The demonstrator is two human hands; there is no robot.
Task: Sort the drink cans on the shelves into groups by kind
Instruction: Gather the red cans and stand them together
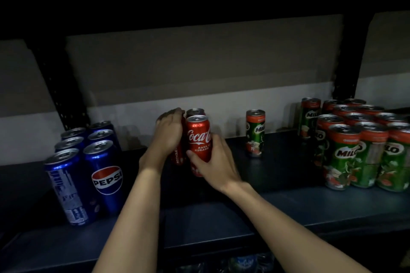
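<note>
Standing mid-shelf (277, 162): red Coca-Cola cans (198, 137), clustered, left hand (169, 133) wrapped around the left ones, right hand (213, 162) gripping the front can. Blue Pepsi cans (106, 173) grouped left; green Milo cans (355, 150) massed right; one Milo can (255, 133) apart between.

Dark shelf (277, 168), dim light. Left: six blue Pepsi cans (88, 162) upright in two rows, touching. Centre: a small cluster of red Coca-Cola cans (199, 139) upright, count unclear, partly hidden. Right of centre: one Milo can (255, 133) standing alone, apart from both groups. Far right: packed block of Milo cans (359, 146), upright, several rows deep.
</note>
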